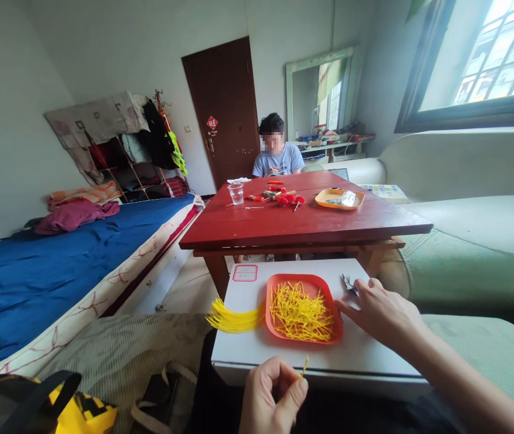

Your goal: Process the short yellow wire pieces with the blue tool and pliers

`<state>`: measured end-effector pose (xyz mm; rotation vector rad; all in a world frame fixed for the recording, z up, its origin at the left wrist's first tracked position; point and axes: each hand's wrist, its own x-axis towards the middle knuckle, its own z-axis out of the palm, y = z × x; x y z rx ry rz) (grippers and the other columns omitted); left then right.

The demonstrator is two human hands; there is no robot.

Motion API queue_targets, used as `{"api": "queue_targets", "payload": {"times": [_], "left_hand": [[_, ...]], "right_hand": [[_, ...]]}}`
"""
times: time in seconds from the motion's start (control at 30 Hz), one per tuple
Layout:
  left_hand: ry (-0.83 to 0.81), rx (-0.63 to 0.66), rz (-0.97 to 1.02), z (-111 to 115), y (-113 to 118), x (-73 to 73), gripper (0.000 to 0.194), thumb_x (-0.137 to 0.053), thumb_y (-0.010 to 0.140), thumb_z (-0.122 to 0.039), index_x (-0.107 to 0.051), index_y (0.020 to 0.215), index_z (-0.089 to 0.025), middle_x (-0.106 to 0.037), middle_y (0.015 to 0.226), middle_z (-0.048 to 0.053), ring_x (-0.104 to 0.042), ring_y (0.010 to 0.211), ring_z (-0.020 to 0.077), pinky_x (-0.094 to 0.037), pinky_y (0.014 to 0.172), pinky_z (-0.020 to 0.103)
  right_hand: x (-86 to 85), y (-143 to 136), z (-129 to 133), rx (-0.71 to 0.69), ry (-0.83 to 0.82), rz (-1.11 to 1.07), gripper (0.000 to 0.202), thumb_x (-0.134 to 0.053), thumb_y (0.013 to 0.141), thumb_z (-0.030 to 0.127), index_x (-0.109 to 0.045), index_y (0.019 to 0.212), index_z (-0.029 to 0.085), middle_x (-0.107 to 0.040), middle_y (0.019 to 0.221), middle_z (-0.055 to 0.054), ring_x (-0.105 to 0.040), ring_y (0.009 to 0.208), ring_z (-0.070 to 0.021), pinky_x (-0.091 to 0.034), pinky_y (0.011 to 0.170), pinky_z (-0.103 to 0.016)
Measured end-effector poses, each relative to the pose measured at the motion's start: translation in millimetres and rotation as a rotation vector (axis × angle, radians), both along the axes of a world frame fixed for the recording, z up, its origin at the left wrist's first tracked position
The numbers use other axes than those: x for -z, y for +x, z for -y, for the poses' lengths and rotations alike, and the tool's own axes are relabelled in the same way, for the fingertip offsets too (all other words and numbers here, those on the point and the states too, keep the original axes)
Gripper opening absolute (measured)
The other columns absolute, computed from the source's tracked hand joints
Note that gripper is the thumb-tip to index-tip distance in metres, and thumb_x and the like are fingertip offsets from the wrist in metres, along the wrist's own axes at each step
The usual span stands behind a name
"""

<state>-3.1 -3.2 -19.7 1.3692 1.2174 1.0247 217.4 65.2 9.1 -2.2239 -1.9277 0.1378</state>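
My left hand (275,395) pinches a short yellow strand (305,365) between thumb and finger, in front of the white box (247,352). An orange tray (337,328) on the box holds a heap of short yellow strands (299,310). Left of the tray lies a bundle of longer yellow strands (236,318), its inner end at the tray's side. My right hand (374,310) reaches over the box's right side, its thumb near the tray's edge. Small metal pliers or cutters (349,284) are at its fingers; the handles are partly hidden, and I cannot tell whether it grips them.
Behind the box stands a red table (293,226) with a clear cup (235,193), red items (286,199) and a yellow tray (324,204). A person (278,150) sits at its far side. A blue bed (80,265) is left, a pale sofa (478,253) right.
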Motion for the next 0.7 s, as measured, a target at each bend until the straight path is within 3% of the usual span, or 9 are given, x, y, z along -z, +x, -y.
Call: {"api": "queue_targets", "payload": {"times": [0.2, 0.37, 0.47, 0.57, 0.7], "left_hand": [[-0.045, 0.003, 0.025, 0, 1, 1.9, 0.045, -0.064, 0.066, -0.058, -0.05, 0.055, -0.017, -0.035, 0.043, -0.008, -0.029, 0.038, 0.0059, -0.023, 0.041, 0.021], [-0.103, 0.041, 0.106, 0, 4, 1.8, 0.047, -0.067, 0.062, -0.06, -0.049, 0.054, -0.017, -0.035, 0.041, -0.009, -0.027, 0.036, 0.0045, -0.02, 0.04, 0.02], [-0.155, 0.055, 0.16, 0, 5, 1.1, 0.05, -0.068, 0.059, -0.062, -0.048, 0.055, -0.017, -0.035, 0.04, -0.009, -0.025, 0.035, 0.0033, -0.019, 0.039, 0.019], [-0.201, 0.056, 0.196, 1, 5, 0.8, 0.05, -0.07, 0.056, -0.062, -0.048, 0.055, -0.017, -0.035, 0.04, -0.01, -0.024, 0.035, 0.0029, -0.018, 0.038, 0.019], [-0.223, 0.06, 0.207, 2, 4, -1.6, 0.048, -0.072, 0.057, -0.059, -0.05, 0.055, -0.016, -0.038, 0.04, -0.009, -0.026, 0.035, 0.0033, -0.017, 0.038, 0.019]], "right_hand": [[-0.2, 6, 11, -0.058, -0.075, 0.07, 0.033, -0.042, 0.082, 0.036, -0.059, 0.106, 0.021, -0.06, 0.094, -0.013, -0.068, 0.071, -0.0292, -0.044, 0.055, -0.033], [7.1, 14, 10, -0.034, -0.086, 0.112, 0.021, -0.047, 0.075, 0.024, -0.06, 0.089, 0.013, -0.065, 0.085, -0.019, -0.068, 0.071, -0.0341, -0.044, 0.055, -0.035], [10.3, 17, 10, -0.011, -0.061, 0.109, 0.018, -0.041, 0.08, 0.019, -0.058, 0.084, 0.015, -0.068, 0.082, -0.018, -0.069, 0.072, -0.0341, -0.045, 0.054, -0.036], [12.1, 21, 27, -0.041, -0.045, 0.082, 0.023, -0.036, 0.084, 0.021, -0.058, 0.082, 0.019, -0.07, 0.086, -0.015, -0.069, 0.075, -0.0317, -0.048, 0.056, -0.036], [18.0, 16, 69, -0.234, 0.007, -0.076, 0.031, -0.04, 0.083, 0.023, -0.057, 0.108, 0.018, -0.072, 0.098, -0.014, -0.069, 0.082, -0.0299, -0.052, 0.069, -0.036]]}}
